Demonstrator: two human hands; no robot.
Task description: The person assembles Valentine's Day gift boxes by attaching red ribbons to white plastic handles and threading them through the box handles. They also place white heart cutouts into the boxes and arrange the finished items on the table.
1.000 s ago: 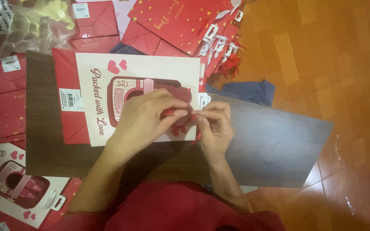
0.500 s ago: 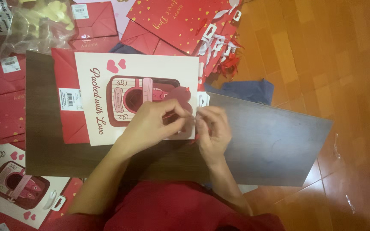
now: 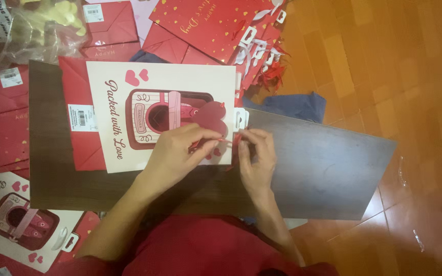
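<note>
Okay, my left hand (image 3: pixel 180 153) and right hand (image 3: pixel 254 156) pinch together on a thin red ribbon (image 3: pixel 225 139) at the edge of the flat, matte paper gift bag (image 3: pixel 164 87), lying on the dark wooden board (image 3: pixel 323 174).

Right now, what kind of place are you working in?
Probably a home floor used as a craft spot: orange floor tiles, a dark board as a worktop, and piles of red gift bags around the white gift bag at both hands.
</note>
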